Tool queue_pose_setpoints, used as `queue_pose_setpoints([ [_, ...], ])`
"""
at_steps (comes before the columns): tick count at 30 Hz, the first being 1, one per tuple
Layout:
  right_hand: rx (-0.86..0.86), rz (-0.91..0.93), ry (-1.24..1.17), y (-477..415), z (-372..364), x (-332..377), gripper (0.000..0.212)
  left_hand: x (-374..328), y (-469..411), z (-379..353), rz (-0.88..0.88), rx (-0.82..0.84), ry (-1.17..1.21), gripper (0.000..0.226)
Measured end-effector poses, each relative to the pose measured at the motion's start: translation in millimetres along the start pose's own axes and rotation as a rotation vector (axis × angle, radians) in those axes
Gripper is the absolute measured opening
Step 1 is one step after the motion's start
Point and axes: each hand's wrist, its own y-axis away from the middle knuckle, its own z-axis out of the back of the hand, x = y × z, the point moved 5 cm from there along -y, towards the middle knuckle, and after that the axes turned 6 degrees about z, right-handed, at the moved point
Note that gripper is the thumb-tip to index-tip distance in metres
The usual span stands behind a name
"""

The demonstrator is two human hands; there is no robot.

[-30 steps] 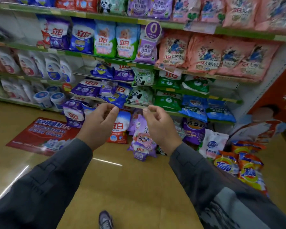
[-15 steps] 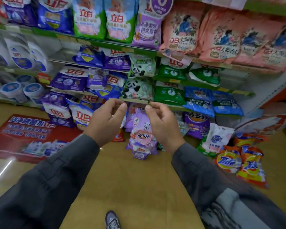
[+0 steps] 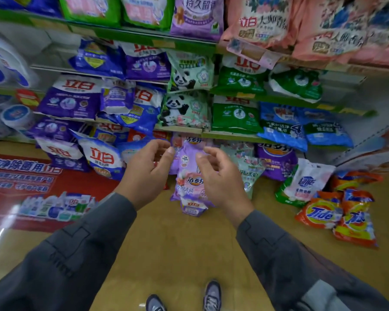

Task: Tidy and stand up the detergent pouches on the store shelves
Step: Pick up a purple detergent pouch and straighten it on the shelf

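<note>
Go low first: bend toward the slumped lilac plastic detergent pouch (image 3: 189, 173) leaning out below the green-edged bottom shelf (image 3: 229, 136). Take hold by both upper corners, not by the soft middle. Lift slightly, shake the contents down to flatten the base, then set back upright against the row behind. Keep the grip light to avoid crumpling the thin film and, probably, a second topple. Beforehand, clear away the small purple-and-white pouch (image 3: 192, 206) lying at its foot on the tan shop floor (image 3: 166, 243), a likely obstacle to a flat footing.

Gripping nothing: left hand (image 3: 147, 173) and right hand (image 3: 220, 176) raised, fingers loosely curled and relaxed, thumbs near fingertips, palms half turned toward each other, both empty. Framed in the gap between the two hands, the lilac pouch, apparently lower and farther off, touched by neither. Well off to the right, sprawled on the floor, orange Tide pouches (image 3: 319, 215), apart from both hands.
</note>
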Motion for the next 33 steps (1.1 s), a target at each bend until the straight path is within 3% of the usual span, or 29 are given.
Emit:
queue_pose_setpoints([
  [9,0.007,0.002,0.078,-78,-17,-120,0.042,81,-77,-108,-0.032,0.026,0.007,0.023],
  [14,-0.01,-0.005,0.133,-103,-36,-199,0.064,148,-105,-172,-0.025,0.06,0.03,0.032],
  [19,0.011,-0.034,0.133,-128,-50,-281,0.041,216,-130,-225,-0.003,0.062,0.035,0.03],
  [25,-0.001,-0.062,0.168,-147,-68,-382,0.04,307,-147,-284,0.004,0.067,-0.098,0.031],
  [33,0.03,-0.048,0.334,-155,-84,-505,0.048,427,-159,-359,-0.056,0.22,-0.308,0.054],
])
